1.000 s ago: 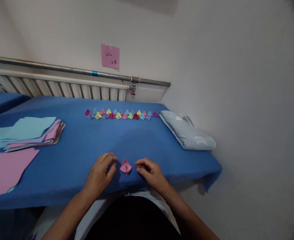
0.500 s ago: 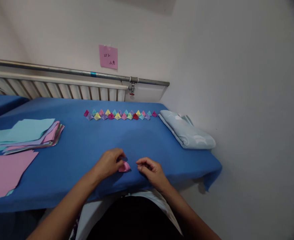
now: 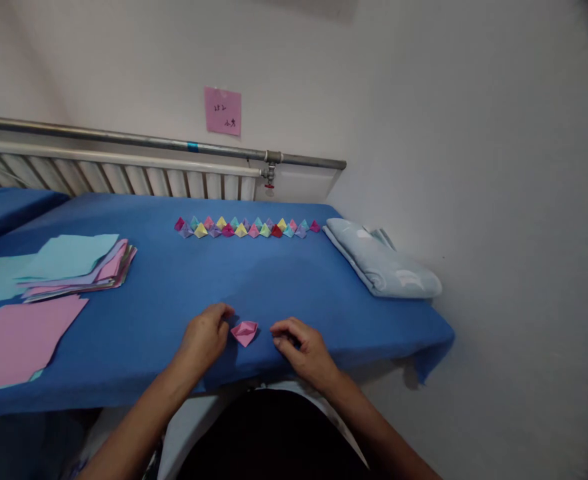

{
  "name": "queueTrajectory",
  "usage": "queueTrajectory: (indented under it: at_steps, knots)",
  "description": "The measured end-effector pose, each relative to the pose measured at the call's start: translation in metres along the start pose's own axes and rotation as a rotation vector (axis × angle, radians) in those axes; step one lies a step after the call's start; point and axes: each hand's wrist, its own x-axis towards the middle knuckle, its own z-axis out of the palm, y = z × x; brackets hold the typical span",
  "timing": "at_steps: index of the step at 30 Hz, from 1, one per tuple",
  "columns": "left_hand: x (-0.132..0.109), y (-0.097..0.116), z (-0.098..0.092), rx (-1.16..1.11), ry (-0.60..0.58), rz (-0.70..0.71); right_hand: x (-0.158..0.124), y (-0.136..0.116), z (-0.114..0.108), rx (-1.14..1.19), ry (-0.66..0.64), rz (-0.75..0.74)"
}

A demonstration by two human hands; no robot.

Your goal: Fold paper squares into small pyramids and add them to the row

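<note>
A small pink folded-paper boat (image 3: pixel 245 333) lies on the blue cloth between my two hands. My left hand (image 3: pixel 205 335) is just to its left, fingers loosely bent and holding nothing, with a narrow gap to the paper. On the other side, my right hand (image 3: pixel 301 347) hovers close to the cloth, its fingers curved and a space showing between thumb and forefinger. Farther back, several folded-paper pieces (image 3: pixel 241 230) in pink, yellow, blue, purple and red stand in two close rows.
To the left lie a stack of coloured paper (image 3: pixel 74 257) and pink sheets (image 3: pixel 19 343). A folded light-blue blanket (image 3: pixel 381 260) rests at the right end of the blue cloth (image 3: pixel 174 280). A radiator (image 3: pixel 164 181) and metal pipe (image 3: pixel 144 141) run along the wall.
My left hand has let go of the pink paper boat and drawn back leftward; the boat now sits uncovered and turned. My right hand has barely moved. The view has shifted slightly.
</note>
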Motion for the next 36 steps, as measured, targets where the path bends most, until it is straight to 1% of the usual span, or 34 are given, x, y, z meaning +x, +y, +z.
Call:
queueTrajectory:
  at_steps: [2, 5, 8, 12, 15, 17, 20, 22, 24, 25, 26, 28, 29, 31, 33, 36]
  knots:
    - [0.001, 0.000, 0.001, -0.038, -0.059, -0.057, -0.001, -0.003, 0.004, -0.092, -0.046, -0.085]
    - [-0.002, 0.002, 0.002, -0.044, -0.054, -0.113, -0.002, -0.008, 0.008, -0.237, -0.113, -0.182]
    - [-0.005, 0.003, 0.004, -0.082, -0.058, -0.133, 0.001, -0.010, 0.012, -0.329, -0.123, -0.157]
    - [0.002, 0.002, 0.011, -0.245, -0.091, -0.163, 0.018, -0.008, 0.020, -0.371, -0.091, -0.084]
    - [0.022, 0.000, 0.019, -0.318, -0.079, -0.180, 0.043, 0.000, 0.025, -0.379, -0.065, -0.072]
    - [0.042, -0.003, 0.020, -0.301, -0.036, -0.172, 0.064, 0.007, 0.026, -0.362, -0.044, -0.070]
    - [0.071, -0.013, 0.011, -0.229, 0.049, -0.143, 0.092, 0.017, 0.021, -0.305, 0.040, -0.051]
    - [0.081, -0.020, 0.002, -0.189, 0.077, -0.113, 0.102, 0.023, 0.016, -0.275, 0.070, -0.041]
    - [0.080, -0.025, -0.005, -0.162, 0.036, -0.032, 0.104, 0.026, 0.011, -0.237, 0.016, -0.062]
    - [0.076, -0.026, -0.007, -0.150, -0.014, 0.039, 0.103, 0.026, 0.008, -0.208, -0.029, -0.083]
    - [0.071, -0.027, -0.006, -0.146, -0.068, 0.101, 0.101, 0.026, 0.006, -0.177, -0.081, -0.107]
    - [0.060, -0.026, -0.002, -0.172, -0.148, 0.173, 0.096, 0.024, 0.004, -0.136, -0.155, -0.136]
    - [0.056, -0.024, 0.002, -0.187, -0.158, 0.191, 0.094, 0.023, 0.003, -0.137, -0.174, -0.138]
    - [0.050, -0.021, 0.010, -0.178, -0.135, 0.195, 0.094, 0.021, 0.003, -0.171, -0.202, -0.139]
    - [0.049, -0.018, 0.018, -0.129, -0.099, 0.188, 0.096, 0.021, 0.003, -0.208, -0.236, -0.148]
    - [0.052, -0.016, 0.023, -0.052, -0.091, 0.185, 0.101, 0.022, 0.002, -0.219, -0.274, -0.144]
